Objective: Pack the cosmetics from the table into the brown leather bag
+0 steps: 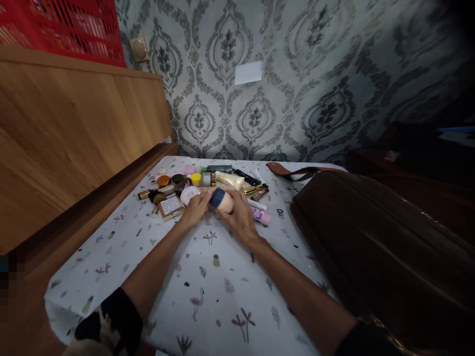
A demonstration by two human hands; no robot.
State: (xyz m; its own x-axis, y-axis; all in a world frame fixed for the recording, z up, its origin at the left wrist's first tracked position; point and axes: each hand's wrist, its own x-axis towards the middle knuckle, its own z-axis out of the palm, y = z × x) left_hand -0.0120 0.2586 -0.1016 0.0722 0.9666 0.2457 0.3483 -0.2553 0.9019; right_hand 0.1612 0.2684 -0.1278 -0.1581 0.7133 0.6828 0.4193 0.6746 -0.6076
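Observation:
A small beige bottle with a dark blue cap (221, 200) is in my right hand (241, 217), lying tilted with its cap toward the left. The fingers wrap round its beige body. Close beside the cap is my left hand (196, 208), its fingers bent and pressed together; what they hold, if anything, is hidden. Left of that hand lie a square glittery compact (171, 207) and a round pale pink compact (190, 194). Behind both hands a cream-coloured tube (230, 180) and a yellow-lidded jar (196, 179) sit among the cosmetics. A pink-and-purple tube (261, 216) pokes out right of my right hand.
A printed white cloth (208, 306) covers the surface. The large dark brown leather bag (363, 232) fills the right side, its strap (282, 170) reaching toward the wall. On the left rises a wooden cabinet (81, 133) with a red plastic basket (77, 29) on top.

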